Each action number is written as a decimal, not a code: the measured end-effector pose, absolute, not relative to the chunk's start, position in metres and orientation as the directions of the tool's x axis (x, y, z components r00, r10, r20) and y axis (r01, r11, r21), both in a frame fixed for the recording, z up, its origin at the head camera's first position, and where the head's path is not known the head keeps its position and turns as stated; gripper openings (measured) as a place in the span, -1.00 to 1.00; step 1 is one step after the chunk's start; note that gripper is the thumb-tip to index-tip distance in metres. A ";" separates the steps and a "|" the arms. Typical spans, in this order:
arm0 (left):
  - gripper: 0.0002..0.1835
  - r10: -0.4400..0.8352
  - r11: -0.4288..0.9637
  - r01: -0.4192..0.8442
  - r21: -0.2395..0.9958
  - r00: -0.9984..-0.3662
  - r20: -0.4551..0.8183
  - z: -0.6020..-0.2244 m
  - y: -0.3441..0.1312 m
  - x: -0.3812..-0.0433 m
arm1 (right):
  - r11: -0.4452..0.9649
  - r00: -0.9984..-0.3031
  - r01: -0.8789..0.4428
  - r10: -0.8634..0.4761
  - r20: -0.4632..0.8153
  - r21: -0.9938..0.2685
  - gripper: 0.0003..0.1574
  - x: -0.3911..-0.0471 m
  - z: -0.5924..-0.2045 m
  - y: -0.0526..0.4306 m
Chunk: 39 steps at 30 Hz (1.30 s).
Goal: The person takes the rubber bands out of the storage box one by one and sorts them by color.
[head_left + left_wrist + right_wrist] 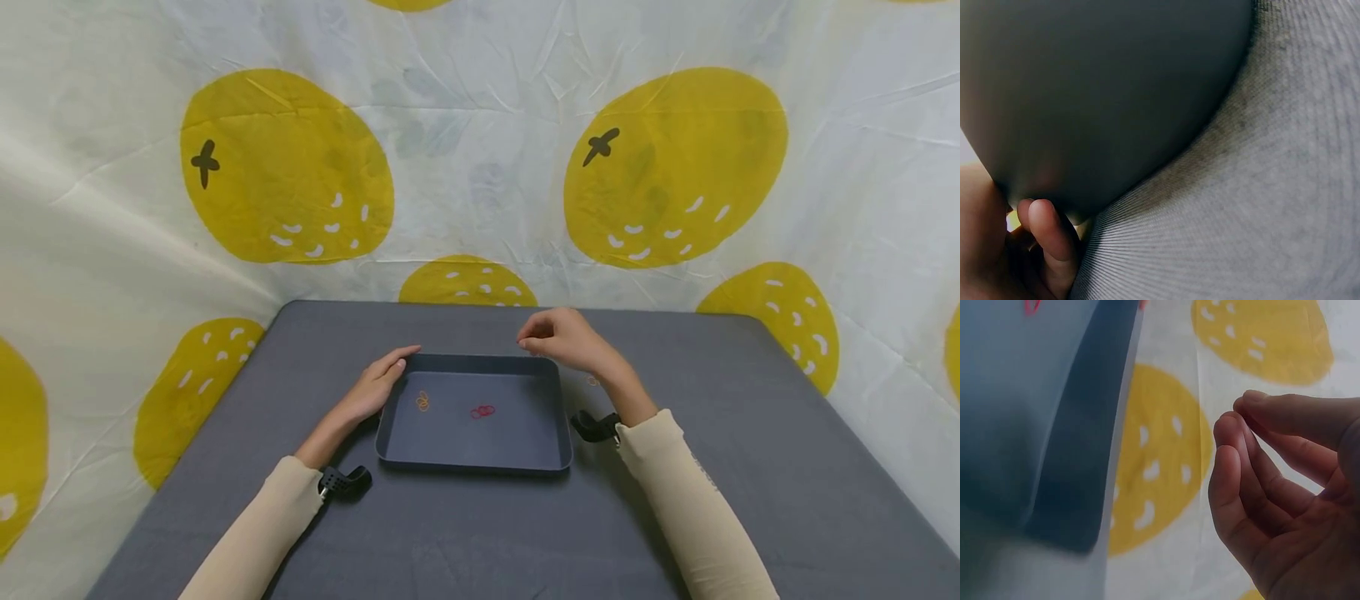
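Note:
A dark grey rectangular tray lies on the table. Inside it are a small cluster of orange rubber bands at the left and a few red rubber bands near the middle. My left hand grips the tray's far left corner, thumb at the rim and fingers along the outer side; its fingers show curled against the tray wall in the left wrist view. My right hand is raised over the far right corner. Its thumb and fingertips meet, with nothing visible between them.
An orange rubber band lies on the table right of the tray, partly hidden by my right wrist. The grey tabletop extends on all sides. Behind it hangs a white cloth printed with large yellow fruit.

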<state>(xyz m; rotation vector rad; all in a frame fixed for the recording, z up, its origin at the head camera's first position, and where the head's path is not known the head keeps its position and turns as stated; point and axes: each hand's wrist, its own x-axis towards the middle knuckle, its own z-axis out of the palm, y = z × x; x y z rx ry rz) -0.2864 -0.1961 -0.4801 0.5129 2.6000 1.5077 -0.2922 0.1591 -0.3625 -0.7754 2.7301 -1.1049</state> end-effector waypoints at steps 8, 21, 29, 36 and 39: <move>-0.56 0.336 0.461 0.259 0.849 -0.936 0.103 -0.479 -0.197 -0.287 | 0.561 -0.804 -0.471 -0.591 0.069 -0.681 -0.90 -0.300 -0.363 0.108; -0.57 0.315 0.472 0.223 0.853 -0.946 0.073 -0.478 -0.195 -0.287 | 0.512 -0.724 -0.480 -0.690 -0.009 -0.712 -0.79 -0.311 -0.401 0.048; -0.57 0.318 0.460 0.222 0.860 -0.945 0.074 -0.477 -0.196 -0.286 | 0.542 -0.702 -0.505 -0.711 -0.046 -0.672 -0.83 -0.314 -0.417 0.018; -0.54 0.348 0.443 0.225 0.868 -0.935 0.065 -0.467 -0.194 -0.283 | 0.555 -0.688 -0.523 -0.723 -0.064 -0.647 -0.88 -0.314 -0.422 0.004; -0.54 0.359 0.449 0.222 0.866 -0.932 0.053 -0.454 -0.192 -0.277 | 0.568 -0.693 -0.525 -0.718 -0.069 -0.634 -0.86 -0.314 -0.424 0.003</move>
